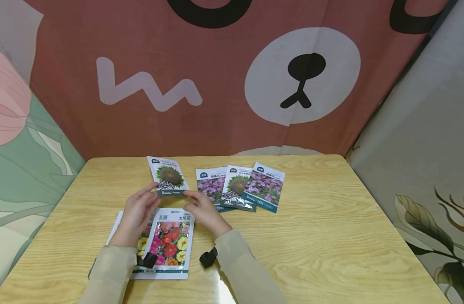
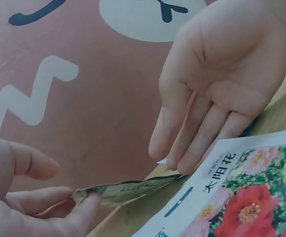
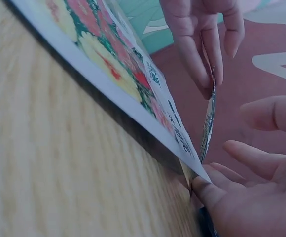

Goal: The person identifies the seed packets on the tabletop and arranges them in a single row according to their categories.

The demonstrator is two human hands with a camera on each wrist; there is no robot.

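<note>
A seed packet with a sunflower head and striped seeds on its front (image 1: 169,175) is held tilted near the back left of the table. My left hand (image 1: 137,213) pinches its lower left edge between thumb and fingers, with the packet seen nearly edge-on in the left wrist view (image 2: 133,190). The fingers of my right hand (image 1: 205,209) hold its lower right corner. Directly below, a larger seed packet with red, pink and yellow flowers (image 1: 171,245) lies over another packet (image 1: 118,221), which my left hand and sleeve partly hide.
Right of my hands, three overlapping packets lie fanned out: a purple-flower packet (image 1: 210,185), a second sunflower packet (image 1: 236,185) and another purple-flower packet (image 1: 265,185) on top. They rest on the wooden table (image 1: 330,245). A printed red-brown cloth (image 1: 216,135) hangs behind the far edge.
</note>
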